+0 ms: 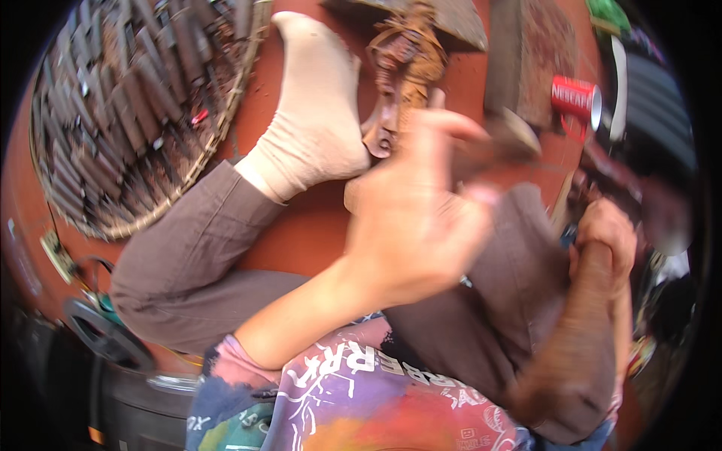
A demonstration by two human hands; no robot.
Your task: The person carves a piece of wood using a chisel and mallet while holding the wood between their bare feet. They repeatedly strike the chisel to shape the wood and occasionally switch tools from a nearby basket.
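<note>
Left hand (417, 218), blurred, is raised with fingers loosely spread, holding nothing, just below the rusty metal tool (402, 68). Right hand (605, 233) is curled shut near the red can (575, 98); its contents are hidden.

2 hands (421, 218), 1 basket (226, 128), 1 red can (575, 96), 1 socked foot (312, 113).

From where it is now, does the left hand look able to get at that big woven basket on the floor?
Probably yes. The left hand is raised, apparently empty, and only the bent leg and socked foot lie between it and the basket.
</note>
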